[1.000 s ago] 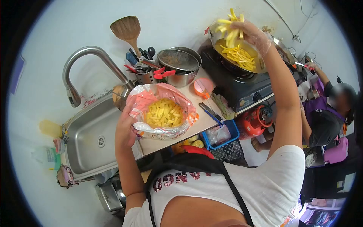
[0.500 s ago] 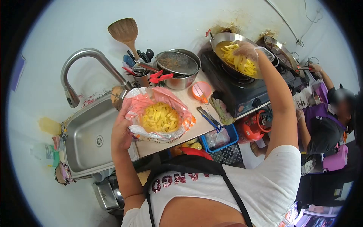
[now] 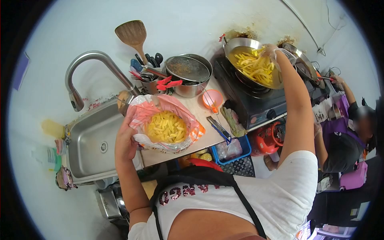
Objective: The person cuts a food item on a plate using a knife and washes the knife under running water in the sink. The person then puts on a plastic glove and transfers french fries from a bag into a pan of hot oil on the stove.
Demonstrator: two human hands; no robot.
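My left hand [image 3: 127, 140] grips the left edge of a red-and-white plastic bag [image 3: 138, 116], its fingers closed on the rim. The bag stands open on the counter, and raw cut potato fries [image 3: 167, 127] lie inside it. My right hand [image 3: 273, 53], in a clear plastic glove, reaches over the wok [image 3: 237, 43] on the stove. Its fingers look loosely spread, partly hidden by the glove. Just under it, more fries [image 3: 256, 67] lie in the wok's yellowish oil.
A steel pot with a strainer [image 3: 188, 68] stands behind the bag, beside a utensil holder [image 3: 151, 85]. The sink [image 3: 86, 148] is at left. A pink cup [image 3: 212, 98] and a blue-handled tool [image 3: 219, 129] lie near the stove [image 3: 256, 110]. At right, another person [image 3: 340, 136] holds a pan [image 3: 300, 60].
My right hand has shifted slightly right over the wok, and the fries below it are more spread out. My left hand still holds the bag.
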